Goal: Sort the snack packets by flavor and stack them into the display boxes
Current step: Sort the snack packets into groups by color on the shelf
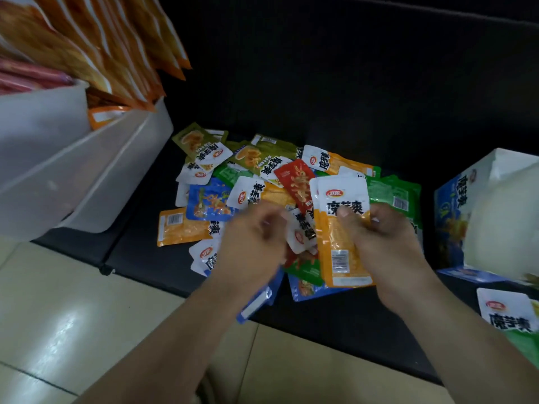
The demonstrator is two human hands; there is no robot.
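Observation:
A loose pile of snack packets [262, 170] in orange, green, blue, red and olive lies on a black cushioned seat [320, 97]. My right hand [385, 243] grips a small stack of orange packets [341, 228] upright, thumb pressed on the front near the printed name. My left hand [250, 246] hovers over the pile just left of that stack, blurred, fingers curled; whether it holds a packet is unclear. A blue display box [455, 217] stands at the right edge, its open top pale and blurred.
White plastic bins [87, 170] with large orange snack bags [102, 48] stand at the left. A green and white packet [510, 316] lies at the lower right. Pale floor tiles [73, 316] run below the seat's front edge.

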